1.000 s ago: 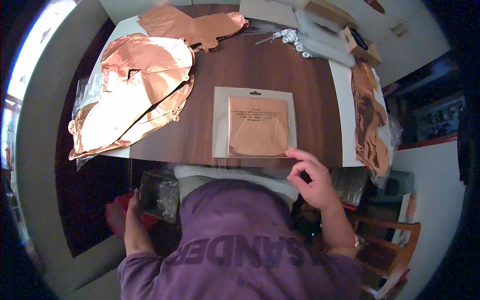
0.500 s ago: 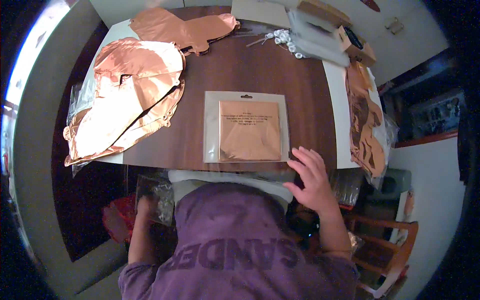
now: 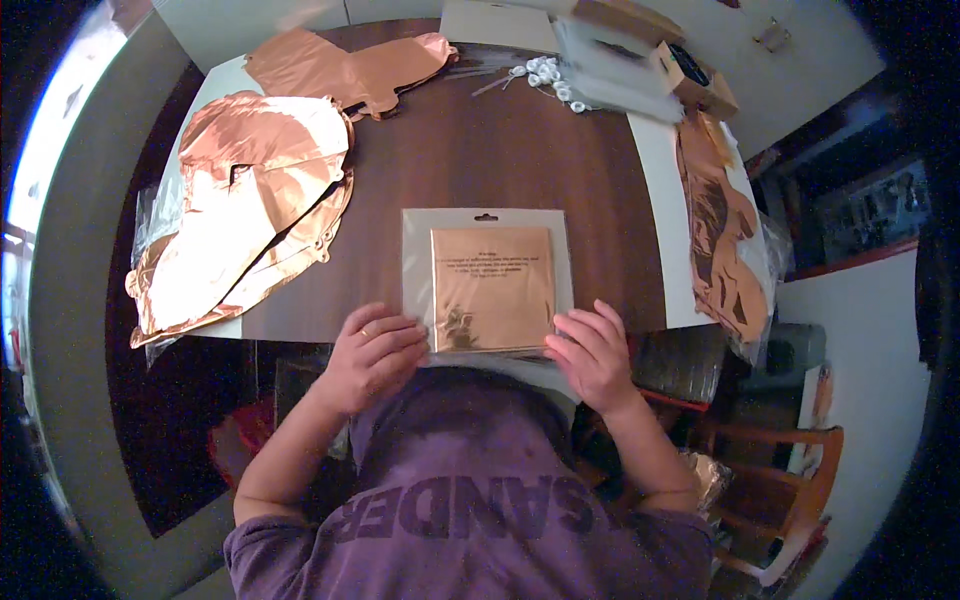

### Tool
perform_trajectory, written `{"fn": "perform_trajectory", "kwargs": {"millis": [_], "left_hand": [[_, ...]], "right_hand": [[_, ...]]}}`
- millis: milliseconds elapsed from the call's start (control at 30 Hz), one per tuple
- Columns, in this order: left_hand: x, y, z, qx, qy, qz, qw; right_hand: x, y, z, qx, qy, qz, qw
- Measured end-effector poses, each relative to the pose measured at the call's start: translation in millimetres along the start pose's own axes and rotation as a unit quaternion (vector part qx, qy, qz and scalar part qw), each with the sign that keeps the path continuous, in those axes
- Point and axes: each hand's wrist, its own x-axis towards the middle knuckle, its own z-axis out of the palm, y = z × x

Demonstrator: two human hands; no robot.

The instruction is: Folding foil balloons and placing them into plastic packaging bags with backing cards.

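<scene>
A clear flat plastic bag with a hanging slot at its top lies at the table's near edge. Inside it is a folded rose-gold foil sheet, seen under dark print on the bag. My left hand, with a ring on one finger, has its bent fingers closed on the bag's lower left corner. At the lower right side, my right hand grips the bag's edge between thumb and fingers. The thumb of the left hand is mostly hidden.
Large rose-gold foil balloons lie flat at the left, with another stack behind. More foil pieces hang over the right side. White ribbon rolls, clear plastic sleeves and a cardboard box sit at the back.
My left hand has come up from below the table to the bag's left corner. The right hand has closed on its right side, and the bag has shifted toward me.
</scene>
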Motion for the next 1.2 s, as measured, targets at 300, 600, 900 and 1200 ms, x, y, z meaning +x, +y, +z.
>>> {"fn": "perform_trajectory", "kwargs": {"millis": [300,600,900,1200], "left_hand": [[30,28,-6,0.007,0.06,-0.328,0.943],[51,53,9,-0.015,-0.096,-0.111,0.989],[6,38,13,0.069,-0.057,-0.011,0.996],[39,52,5,0.106,0.043,0.062,0.991]], "right_hand": [[17,-18,9,0.038,0.024,0.299,0.953],[36,-25,1,0.003,-0.038,0.3,0.953],[7,22,-48,0.181,-0.029,0.433,0.883],[109,13,-166,0.196,-0.257,0.279,0.904]]}}
